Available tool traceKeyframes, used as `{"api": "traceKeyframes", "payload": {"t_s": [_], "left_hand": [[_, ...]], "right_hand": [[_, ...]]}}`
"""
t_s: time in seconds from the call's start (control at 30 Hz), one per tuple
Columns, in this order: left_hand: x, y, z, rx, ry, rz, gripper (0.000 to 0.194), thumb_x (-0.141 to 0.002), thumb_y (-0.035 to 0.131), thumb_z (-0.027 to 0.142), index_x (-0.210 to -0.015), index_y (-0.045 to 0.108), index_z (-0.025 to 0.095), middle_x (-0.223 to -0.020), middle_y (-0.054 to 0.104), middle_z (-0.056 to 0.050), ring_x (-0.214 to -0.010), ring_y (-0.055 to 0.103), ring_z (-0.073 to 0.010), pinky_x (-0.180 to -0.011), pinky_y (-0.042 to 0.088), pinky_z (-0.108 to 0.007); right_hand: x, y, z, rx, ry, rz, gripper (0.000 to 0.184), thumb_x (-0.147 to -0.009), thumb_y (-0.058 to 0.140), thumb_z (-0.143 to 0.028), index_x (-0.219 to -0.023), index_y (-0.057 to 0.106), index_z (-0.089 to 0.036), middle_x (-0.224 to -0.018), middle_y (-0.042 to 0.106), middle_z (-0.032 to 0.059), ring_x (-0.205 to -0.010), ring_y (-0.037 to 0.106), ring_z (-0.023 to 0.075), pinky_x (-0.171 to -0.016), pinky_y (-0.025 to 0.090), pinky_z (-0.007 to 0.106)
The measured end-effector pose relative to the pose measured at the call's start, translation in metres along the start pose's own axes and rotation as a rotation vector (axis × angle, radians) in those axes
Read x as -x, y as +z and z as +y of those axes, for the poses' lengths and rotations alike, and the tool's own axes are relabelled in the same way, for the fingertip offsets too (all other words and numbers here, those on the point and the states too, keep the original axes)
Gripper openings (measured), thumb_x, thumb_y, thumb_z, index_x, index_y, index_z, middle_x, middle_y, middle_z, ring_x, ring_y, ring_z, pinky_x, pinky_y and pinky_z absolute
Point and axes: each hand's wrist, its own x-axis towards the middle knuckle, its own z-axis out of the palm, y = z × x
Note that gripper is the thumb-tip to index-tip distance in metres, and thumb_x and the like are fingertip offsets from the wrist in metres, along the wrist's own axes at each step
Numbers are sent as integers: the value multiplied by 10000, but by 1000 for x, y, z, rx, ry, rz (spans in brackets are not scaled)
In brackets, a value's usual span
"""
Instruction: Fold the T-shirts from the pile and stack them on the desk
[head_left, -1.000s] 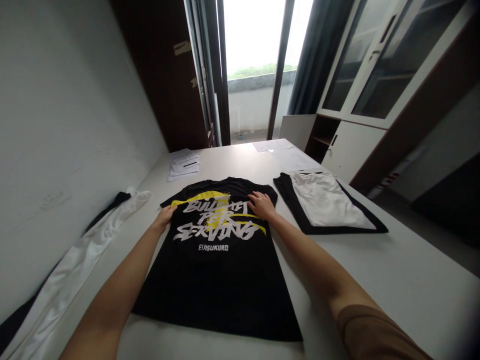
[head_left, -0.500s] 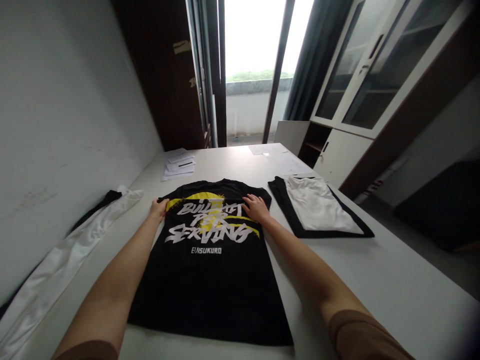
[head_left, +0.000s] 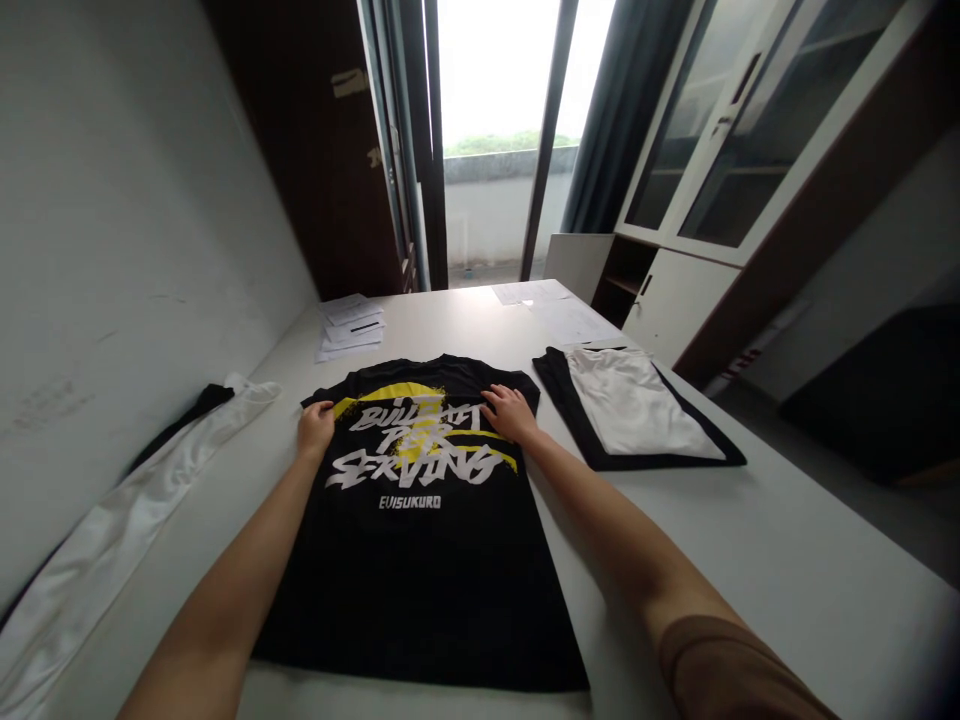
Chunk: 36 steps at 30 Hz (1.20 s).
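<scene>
Black T-shirt [head_left: 424,570] is laid flat on the white table [head_left: 757,570], print up, collar end away from the person, hem toward them. Left hand [head_left: 316,428] sits at the shirt's left edge by the sleeve, fingers curled in; from here I can't tell if cloth is pinched. Right hand [head_left: 511,413] is palm down near the right shoulder, fingers loosely spread over the white-and-yellow print [head_left: 416,465], gripping nothing. Right of the shirt: folded white garment [head_left: 645,405] on a folded black one [head_left: 559,390]. Left, along the wall: long white satiny cloth [head_left: 135,520]. Paper stack [head_left: 351,328] beyond the shirt.
</scene>
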Motion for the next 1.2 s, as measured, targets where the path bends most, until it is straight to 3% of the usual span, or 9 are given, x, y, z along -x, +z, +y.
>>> {"api": "traceKeyframes", "payload": {"t_s": [0.1,0.23,0.33,0.57,0.67,0.77,0.87,1.0,1.2], "left_hand": [[30,1,-11,-245,269,-21,145,-799,654,165,-942,641,188,-1307,595,-146,-1375,421,-355,-1185,317,-497],[81,4,-17,-517,592,-352,290,-908,608,317,-1175,665,221,-1440,562,-143,-1399,438,-349,-1237,227,-535],[107,-1,-18,-650,620,-499,390,-966,529,387,-1322,624,257,-1526,517,-105,-1469,374,-323,-1264,130,-546],[145,-16,0,-851,574,-452,523,-982,502,408,-1463,539,207,-1597,423,-173,-1498,332,-375,-1218,225,-605],[200,-3,37,-840,723,-472,533,-972,537,386,-1485,518,242,-1596,426,-165,-1501,322,-385,-1207,235,-635],[272,16,68,-705,949,-745,560,-993,516,421,-1537,446,308,-1578,464,-100,-1448,416,-306,-1219,291,-550],[325,31,76,-655,1020,-942,689,-961,551,552,-1575,383,288,-1573,462,-123,-1429,431,-324,-1174,354,-533],[342,39,69,-665,1081,-946,688,-947,555,604,-1529,436,258,-1582,422,-151,-1429,396,-360,-1152,340,-556],[336,43,74,-721,1057,-947,507,-978,558,495,-1419,533,244,-1194,618,-116,-1075,554,-280,-922,456,-429]], "right_hand": [[-1,1,2,-8,1,-4,512,-1037,446,-508,-1459,572,-248,-1574,472,101,-1481,375,272,-1228,223,482],[-3,3,3,-17,5,-10,514,-1035,452,-508,-1469,562,-255,-1584,459,98,-1488,362,272,-1230,212,488],[-3,2,3,-25,2,-27,514,-1030,460,-503,-1470,560,-256,-1581,462,95,-1488,358,267,-1231,205,487],[-3,-10,24,-47,110,118,459,-1015,456,-425,-1392,619,-221,-1466,575,113,-1395,441,287,-1187,257,464],[-1,-15,37,-32,247,209,474,-999,460,-391,-1398,600,-176,-1416,589,169,-1323,473,327,-1136,296,483],[1,-17,46,9,391,230,499,-975,507,-406,-1380,590,-127,-1349,590,231,-1270,481,369,-1064,347,499],[0,-16,49,72,456,237,512,-948,561,-459,-1297,625,-89,-1319,568,268,-1268,461,406,-1030,366,524],[0,-13,50,115,456,234,489,-944,552,-483,-1222,663,-97,-1308,568,271,-1246,477,411,-998,394,539],[-14,-11,53,-63,423,253,353,-929,557,-400,-1142,698,-156,-1139,694,188,-1099,612,338,-956,443,450]]}}
